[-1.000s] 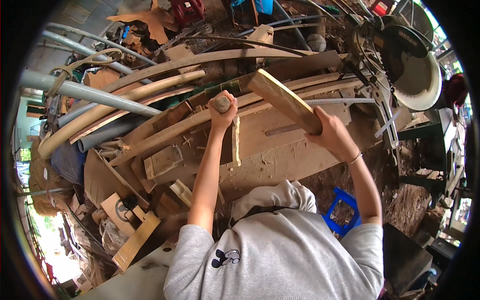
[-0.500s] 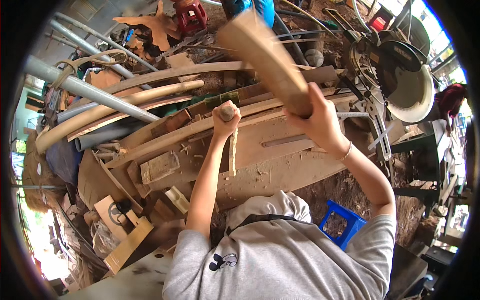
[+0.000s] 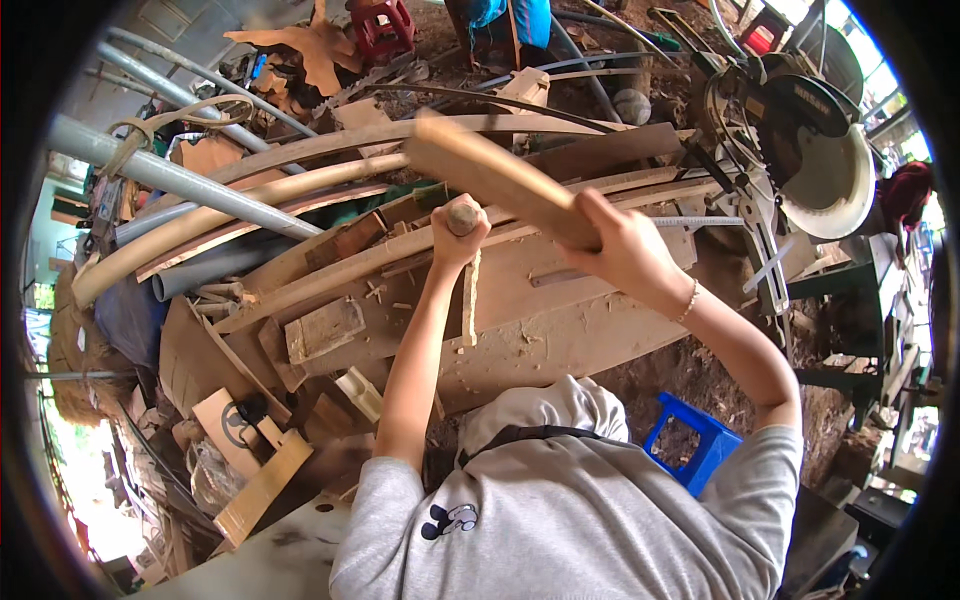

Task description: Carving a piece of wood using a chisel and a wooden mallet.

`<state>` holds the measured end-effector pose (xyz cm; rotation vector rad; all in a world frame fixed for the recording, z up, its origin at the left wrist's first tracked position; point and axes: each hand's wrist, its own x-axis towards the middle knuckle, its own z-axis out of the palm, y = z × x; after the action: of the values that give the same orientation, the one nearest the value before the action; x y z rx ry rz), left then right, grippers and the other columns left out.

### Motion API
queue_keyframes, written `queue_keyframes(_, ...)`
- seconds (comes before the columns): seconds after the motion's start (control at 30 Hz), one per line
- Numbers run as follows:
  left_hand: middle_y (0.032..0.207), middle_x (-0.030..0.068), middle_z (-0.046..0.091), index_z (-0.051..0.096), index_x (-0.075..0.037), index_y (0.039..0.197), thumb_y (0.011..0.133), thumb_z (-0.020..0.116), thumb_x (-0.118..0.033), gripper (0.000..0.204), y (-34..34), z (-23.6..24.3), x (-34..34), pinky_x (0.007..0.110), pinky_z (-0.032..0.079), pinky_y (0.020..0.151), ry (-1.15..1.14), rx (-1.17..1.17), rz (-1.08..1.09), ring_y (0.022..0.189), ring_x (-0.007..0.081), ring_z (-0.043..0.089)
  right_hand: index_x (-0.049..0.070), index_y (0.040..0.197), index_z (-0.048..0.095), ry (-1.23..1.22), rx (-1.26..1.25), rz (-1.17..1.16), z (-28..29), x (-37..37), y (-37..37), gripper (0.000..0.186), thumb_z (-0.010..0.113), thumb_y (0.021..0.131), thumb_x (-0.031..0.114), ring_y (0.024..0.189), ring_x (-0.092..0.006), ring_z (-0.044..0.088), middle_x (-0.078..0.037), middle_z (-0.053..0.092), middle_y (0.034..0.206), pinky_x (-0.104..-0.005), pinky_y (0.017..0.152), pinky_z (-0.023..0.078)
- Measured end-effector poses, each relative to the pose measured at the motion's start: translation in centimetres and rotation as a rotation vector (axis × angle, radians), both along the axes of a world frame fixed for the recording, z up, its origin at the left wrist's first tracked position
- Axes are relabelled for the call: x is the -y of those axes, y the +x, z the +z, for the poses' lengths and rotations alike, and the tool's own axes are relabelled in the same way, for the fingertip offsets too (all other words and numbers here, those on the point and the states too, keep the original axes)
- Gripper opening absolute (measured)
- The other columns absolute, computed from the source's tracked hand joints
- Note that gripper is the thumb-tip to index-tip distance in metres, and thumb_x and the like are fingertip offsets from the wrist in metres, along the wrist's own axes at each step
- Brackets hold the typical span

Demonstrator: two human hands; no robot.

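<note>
Hanging in the air on a slant, there's the wooden plank (image 3: 495,180), thick and brown, its far end a blur, and its near end firmly in the right hand (image 3: 628,248), fingers closed around it, a thin bracelet (image 3: 691,300) at the wrist. Just beside it in this view, the left hand (image 3: 456,243) makes a tight fist, fingers curled fully round a handle (image 3: 463,218) whose rounded top faces the camera; the fist hides its lower end, so I can't tell quite what it meets. Below that fist, a pale wood strip (image 3: 470,305) with a rough edge, and around it a broad brown surface (image 3: 590,325) sprinkled with chips. To the left, a squared wooden block (image 3: 325,330); farther left, a grey metal pipe (image 3: 185,180) slanting in. Over on the right, a saw (image 3: 825,185) with a big round blade, and lower down, near the right elbow, a blue stool (image 3: 712,440).
</note>
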<state>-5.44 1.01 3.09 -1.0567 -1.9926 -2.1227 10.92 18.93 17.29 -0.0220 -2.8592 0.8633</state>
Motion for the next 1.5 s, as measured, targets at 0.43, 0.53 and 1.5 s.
queue_keyframes(0.43, 0.055, -0.0026, 0.049, 0.048, -0.004, 0.059, 0.069, 0.06, -0.003, 0.015, 0.8, 0.9, -1.7, 0.023, 0.04, 0.051, 0.1, 0.041, 0.048, 0.054, 0.0064, 0.047, 0.004, 0.095, 0.038, -0.164, -0.173, 0.005, -0.3, 0.8, -0.2, 0.047, 0.072, 0.065, 0.017, 0.064, -0.0391, 0.057, -0.021, 0.056, 0.065, -0.0436, 0.052, 0.045)
queue_keyframes(0.53, 0.055, -0.0027, 0.047, 0.048, -0.004, 0.06, 0.069, 0.06, -0.002, 0.016, 0.4, -0.5, -1.4, 0.022, 0.039, 0.051, 0.211, 0.029, 0.229, 0.053, 0.0055, 0.045, 0.004, 0.096, 0.038, 0.121, 0.115, 0.121, 0.4, 0.8, -0.7, 0.048, 0.073, 0.065, 0.016, 0.064, -0.0395, 0.056, -0.021, 0.055, 0.065, -0.0433, 0.052, 0.044)
queue_keyframes(1.5, 0.053, -0.0022, 0.048, 0.047, -0.004, 0.06, 0.065, 0.059, -0.002, 0.014, 0.7, 0.3, 0.2, 0.019, 0.036, 0.048, 0.015, 0.009, -0.003, 0.051, 0.0028, 0.045, 0.006, 0.094, 0.043, -0.071, -0.246, -0.038, 0.2, 1.9, -0.9, 0.043, 0.072, 0.066, 0.02, 0.063, -0.0373, 0.057, -0.018, 0.057, 0.065, -0.0418, 0.053, 0.045)
